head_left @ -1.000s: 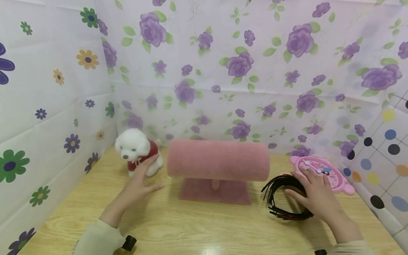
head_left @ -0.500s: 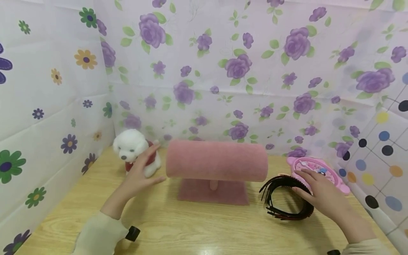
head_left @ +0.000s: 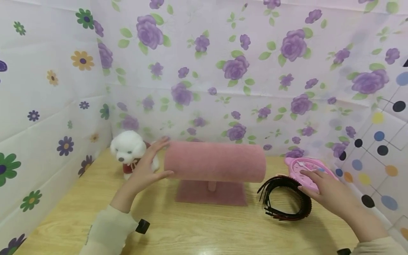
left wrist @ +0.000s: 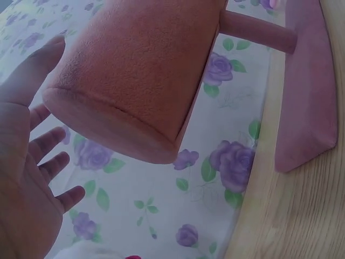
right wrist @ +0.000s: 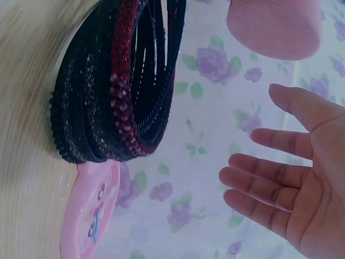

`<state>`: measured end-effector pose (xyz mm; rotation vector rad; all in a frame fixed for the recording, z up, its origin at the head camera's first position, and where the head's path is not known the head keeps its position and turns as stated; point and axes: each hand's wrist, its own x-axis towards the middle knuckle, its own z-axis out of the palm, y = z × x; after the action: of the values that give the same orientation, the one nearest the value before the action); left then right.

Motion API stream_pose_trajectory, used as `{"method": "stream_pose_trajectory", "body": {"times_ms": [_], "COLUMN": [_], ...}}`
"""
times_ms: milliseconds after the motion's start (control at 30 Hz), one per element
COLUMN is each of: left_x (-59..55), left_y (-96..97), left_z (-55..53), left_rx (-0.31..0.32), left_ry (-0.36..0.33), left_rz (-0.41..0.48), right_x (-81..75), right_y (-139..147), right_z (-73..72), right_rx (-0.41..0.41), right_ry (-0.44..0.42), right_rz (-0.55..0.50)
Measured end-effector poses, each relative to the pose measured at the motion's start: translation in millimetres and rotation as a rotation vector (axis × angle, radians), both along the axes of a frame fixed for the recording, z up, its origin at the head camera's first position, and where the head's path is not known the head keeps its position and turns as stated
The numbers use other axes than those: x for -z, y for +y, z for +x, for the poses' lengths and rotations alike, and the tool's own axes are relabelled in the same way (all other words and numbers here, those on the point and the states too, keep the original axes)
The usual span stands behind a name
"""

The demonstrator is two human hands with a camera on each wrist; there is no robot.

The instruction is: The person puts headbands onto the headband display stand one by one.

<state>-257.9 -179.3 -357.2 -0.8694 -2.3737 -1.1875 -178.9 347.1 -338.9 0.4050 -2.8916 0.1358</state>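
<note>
A pink plush cylinder (head_left: 215,161) rests crosswise on its post and flat base (head_left: 223,198) in mid-table. At its left end is my left hand (head_left: 145,173), fingers and thumb spread and holding nothing; the left wrist view shows the hand (left wrist: 29,183) around the cylinder's round end (left wrist: 116,129). To the right lies a bunch of black headbands (head_left: 306,203), with a red beaded one (right wrist: 123,59) among them. My right hand (head_left: 331,193) hovers by their right side, fingers extended, overlapping a pink clock (head_left: 296,173) in the head view.
Behind my left hand sits a white toy dog (head_left: 127,147) in a red garment, partly hidden. Flowered sheeting (head_left: 197,63) hangs at the back and left, with a dotted sheet (head_left: 390,141) at the right. Everything stands on a wooden tabletop (head_left: 191,226).
My left hand has moved right, from in front of the toy dog to the cylinder's end. My right hand has drawn away rightward from the headbands, which stay in place.
</note>
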Motion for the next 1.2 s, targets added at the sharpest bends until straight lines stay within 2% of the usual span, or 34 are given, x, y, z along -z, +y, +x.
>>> {"method": "stream_pose_trajectory", "body": {"times_ms": [233,400,767,1000,1200], "left_x": [2.8,4.5,9.6,9.9,9.1], "left_y": [-1.1,-1.4,3.0,7.8,10.7], "left_z": [2.0,3.7,1.6,-0.2,-1.5], "left_rx": [-0.065,-0.094,-0.086,-0.072,-0.076], "left_ry": [0.012,0.007,0.022,0.020,0.034], "left_rz": [0.044,0.057,0.069,0.077,0.079], "right_x": [2.8,8.9,33.2,39.3,40.0], "right_y": [2.8,5.3,17.6,21.8,22.3], "right_z": [-5.1,-10.6,-21.3,-22.0,-24.2], "right_rx": [-0.029,-0.043,-0.039,0.024,0.036], "right_ry": [0.014,-0.017,-0.054,-0.080,-0.117], "right_rz": [0.004,-0.029,-0.038,0.008,0.033]}}
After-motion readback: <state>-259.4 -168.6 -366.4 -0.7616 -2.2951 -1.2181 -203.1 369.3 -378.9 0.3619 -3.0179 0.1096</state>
